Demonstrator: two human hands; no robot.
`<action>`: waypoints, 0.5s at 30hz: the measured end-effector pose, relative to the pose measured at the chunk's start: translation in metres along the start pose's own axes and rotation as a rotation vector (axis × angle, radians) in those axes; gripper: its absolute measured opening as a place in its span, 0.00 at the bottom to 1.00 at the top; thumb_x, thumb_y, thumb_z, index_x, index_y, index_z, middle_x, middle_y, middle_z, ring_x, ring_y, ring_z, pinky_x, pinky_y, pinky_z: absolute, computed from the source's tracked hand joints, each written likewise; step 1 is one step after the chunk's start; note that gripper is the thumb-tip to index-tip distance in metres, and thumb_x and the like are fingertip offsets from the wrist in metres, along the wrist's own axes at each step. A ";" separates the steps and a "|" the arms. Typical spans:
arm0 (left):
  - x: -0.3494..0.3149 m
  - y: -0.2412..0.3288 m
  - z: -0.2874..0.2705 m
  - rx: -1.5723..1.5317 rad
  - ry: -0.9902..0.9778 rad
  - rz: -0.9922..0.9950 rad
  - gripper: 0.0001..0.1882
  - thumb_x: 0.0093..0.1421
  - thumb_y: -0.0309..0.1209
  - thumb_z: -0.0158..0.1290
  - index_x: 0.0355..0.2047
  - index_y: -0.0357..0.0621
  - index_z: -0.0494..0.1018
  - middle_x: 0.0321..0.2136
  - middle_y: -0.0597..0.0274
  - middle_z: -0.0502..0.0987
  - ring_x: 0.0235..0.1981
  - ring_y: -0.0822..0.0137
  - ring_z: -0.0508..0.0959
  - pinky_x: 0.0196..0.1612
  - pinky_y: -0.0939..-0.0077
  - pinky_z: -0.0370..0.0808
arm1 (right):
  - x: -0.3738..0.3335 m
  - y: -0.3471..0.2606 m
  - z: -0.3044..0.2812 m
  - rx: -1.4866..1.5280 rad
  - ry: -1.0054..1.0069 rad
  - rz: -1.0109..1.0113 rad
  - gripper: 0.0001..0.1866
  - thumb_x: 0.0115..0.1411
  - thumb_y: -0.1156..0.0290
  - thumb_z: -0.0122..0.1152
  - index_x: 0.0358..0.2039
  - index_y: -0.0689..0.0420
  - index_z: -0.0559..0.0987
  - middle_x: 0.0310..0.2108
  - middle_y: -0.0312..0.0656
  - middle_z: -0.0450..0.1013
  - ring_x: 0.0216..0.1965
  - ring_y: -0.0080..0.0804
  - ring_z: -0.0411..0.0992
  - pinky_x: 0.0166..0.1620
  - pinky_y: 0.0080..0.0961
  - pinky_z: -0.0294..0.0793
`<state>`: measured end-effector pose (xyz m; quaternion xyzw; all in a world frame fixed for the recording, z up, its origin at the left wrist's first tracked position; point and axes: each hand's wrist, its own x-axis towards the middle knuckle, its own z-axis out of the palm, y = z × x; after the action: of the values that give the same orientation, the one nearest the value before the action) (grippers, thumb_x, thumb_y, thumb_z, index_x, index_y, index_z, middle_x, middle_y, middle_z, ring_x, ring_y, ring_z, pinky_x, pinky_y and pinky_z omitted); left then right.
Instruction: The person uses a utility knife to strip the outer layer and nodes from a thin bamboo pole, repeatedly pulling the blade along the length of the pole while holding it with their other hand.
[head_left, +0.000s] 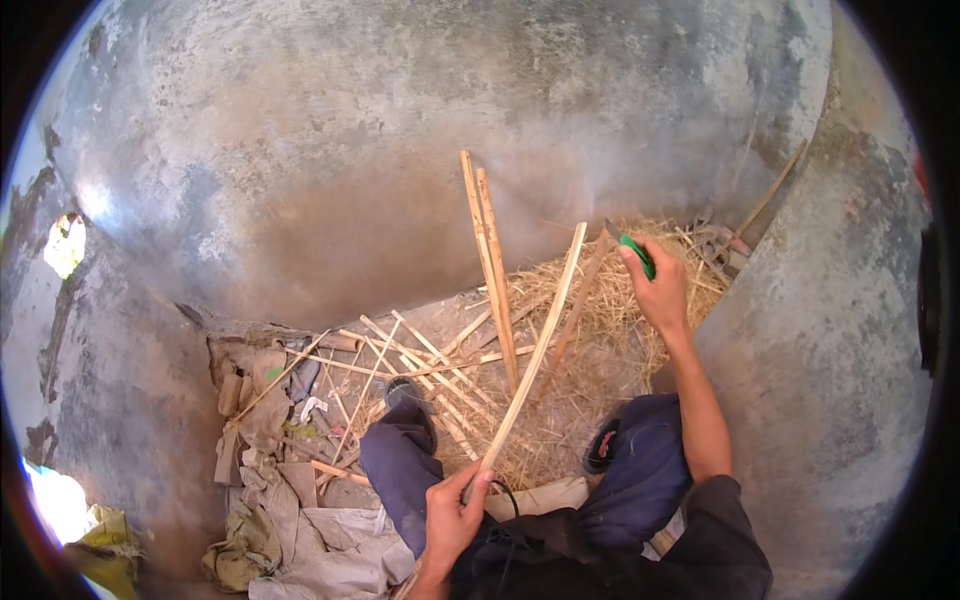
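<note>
My left hand (pixel 455 510) is closed around the lower end of a long pale wooden strip (pixel 537 355), which slants up and away to the right. In my right hand (pixel 660 290) is a green-handled tool (pixel 638 258), held off to the right of the strip's upper end. A long, narrow rust-brown piece (pixel 576 312) runs down from near the tool's front, beside the strip. It looks like a blade, but I cannot tell whether it joins the handle. The strip and the tool appear apart.
Two tall wooden sticks (pixel 490 260) lean on the grey wall (pixel 330 200). Loose strips (pixel 440 375) lie scattered before my feet. Straw-like shavings (pixel 640 300) pile up at the right. Crumpled cloth (pixel 330 545) lies at lower left, near wood scraps (pixel 232 395).
</note>
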<state>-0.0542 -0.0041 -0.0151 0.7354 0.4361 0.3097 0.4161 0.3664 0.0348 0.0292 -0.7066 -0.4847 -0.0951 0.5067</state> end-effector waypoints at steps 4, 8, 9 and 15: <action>0.014 -0.012 -0.013 0.125 0.105 0.093 0.13 0.69 0.29 0.65 0.49 0.33 0.85 0.35 0.40 0.87 0.32 0.50 0.88 0.35 0.65 0.80 | -0.014 -0.006 0.002 -0.030 -0.006 -0.195 0.15 0.69 0.57 0.72 0.44 0.56 0.86 0.27 0.38 0.78 0.24 0.28 0.76 0.28 0.27 0.73; 0.036 -0.021 -0.030 0.275 0.181 0.239 0.13 0.67 0.30 0.67 0.49 0.36 0.86 0.28 0.47 0.84 0.25 0.55 0.82 0.30 0.65 0.75 | -0.033 -0.031 0.017 -0.029 -0.124 -0.302 0.20 0.58 0.70 0.80 0.52 0.47 0.87 0.47 0.37 0.81 0.33 0.28 0.84 0.32 0.28 0.83; 0.041 -0.020 -0.035 0.318 0.181 0.272 0.13 0.67 0.29 0.67 0.49 0.37 0.86 0.26 0.49 0.82 0.22 0.60 0.80 0.29 0.67 0.73 | -0.037 -0.033 0.019 -0.033 -0.150 -0.303 0.23 0.56 0.71 0.80 0.53 0.45 0.87 0.50 0.36 0.81 0.34 0.28 0.85 0.32 0.28 0.84; 0.058 -0.007 -0.065 0.510 0.078 0.358 0.15 0.63 0.34 0.71 0.47 0.43 0.88 0.24 0.53 0.81 0.21 0.54 0.78 0.29 0.61 0.74 | -0.040 -0.037 0.023 -0.140 -0.495 -0.467 0.21 0.55 0.69 0.77 0.52 0.42 0.89 0.52 0.29 0.83 0.34 0.32 0.84 0.35 0.30 0.85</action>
<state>-0.0856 0.0723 0.0139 0.8686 0.3791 0.2866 0.1399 0.3087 0.0300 0.0166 -0.6112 -0.7339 -0.0671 0.2885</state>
